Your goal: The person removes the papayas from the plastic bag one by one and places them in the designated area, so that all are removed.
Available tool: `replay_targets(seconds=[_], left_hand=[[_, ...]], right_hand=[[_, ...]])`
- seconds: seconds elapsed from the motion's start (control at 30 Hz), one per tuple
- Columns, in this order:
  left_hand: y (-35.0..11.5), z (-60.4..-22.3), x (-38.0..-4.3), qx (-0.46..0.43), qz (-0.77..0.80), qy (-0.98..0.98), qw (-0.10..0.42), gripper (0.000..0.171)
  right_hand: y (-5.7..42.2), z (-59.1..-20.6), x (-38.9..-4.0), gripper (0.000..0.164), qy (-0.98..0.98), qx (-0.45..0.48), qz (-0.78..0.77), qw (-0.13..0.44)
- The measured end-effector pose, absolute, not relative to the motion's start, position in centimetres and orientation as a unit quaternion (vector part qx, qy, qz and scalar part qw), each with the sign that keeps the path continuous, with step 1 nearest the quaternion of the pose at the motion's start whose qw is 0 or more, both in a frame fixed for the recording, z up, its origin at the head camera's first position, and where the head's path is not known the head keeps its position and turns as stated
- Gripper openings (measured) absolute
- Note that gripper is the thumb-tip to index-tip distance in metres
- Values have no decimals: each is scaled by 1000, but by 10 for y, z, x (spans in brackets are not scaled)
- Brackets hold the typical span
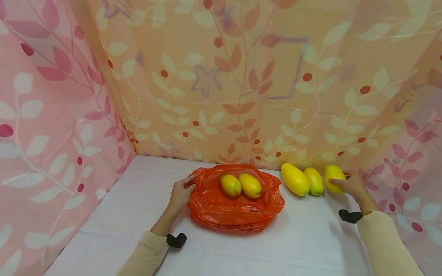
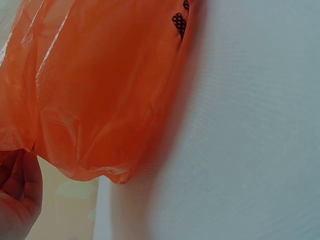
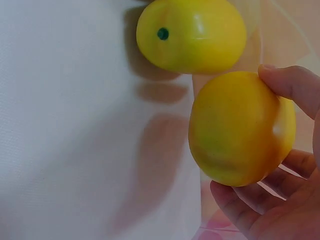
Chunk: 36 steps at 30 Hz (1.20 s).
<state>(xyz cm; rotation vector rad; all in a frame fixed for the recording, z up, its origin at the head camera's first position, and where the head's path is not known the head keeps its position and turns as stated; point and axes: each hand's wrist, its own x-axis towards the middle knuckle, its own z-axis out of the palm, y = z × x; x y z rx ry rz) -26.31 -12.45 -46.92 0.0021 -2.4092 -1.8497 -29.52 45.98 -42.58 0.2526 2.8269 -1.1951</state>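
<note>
A red plastic bag (image 1: 238,218) lies spread on the white table, with two yellow mangoes (image 1: 230,185) side by side on it. My left hand (image 1: 180,195) pinches the left edge of the bag; in the left wrist view its curled fingers (image 2: 31,180) meet the orange-red plastic. At the right, my right hand (image 1: 350,186) grips a yellow mango (image 3: 237,130), thumb on one side and fingers on the other. Its shadow falls apart from it on the cloth. Just left of it lies a smaller yellow mango (image 1: 314,181), beside a larger, longer yellow fruit (image 1: 295,179).
White cloth covers the table (image 1: 114,226). A patterned curtain (image 1: 193,84) stands behind the table's back edge, close to the row of yellow fruit. Pink leaf-patterned curtains (image 1: 51,126) hang at both sides. A black wrist mount (image 1: 177,240) sits at each sleeve cuff.
</note>
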Motion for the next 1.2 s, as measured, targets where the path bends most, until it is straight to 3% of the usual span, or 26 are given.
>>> replay_targets(seconds=[0.47,1.2], left_hand=[[-124,-471,-263,7,-607,-793,51,41],[-125,-473,-263,6,-607,-793,51,41]], right_hand=[[464,-441,-297,97,916,145,-365,74],[461,-452,-303,109,912,173,-359,93]])
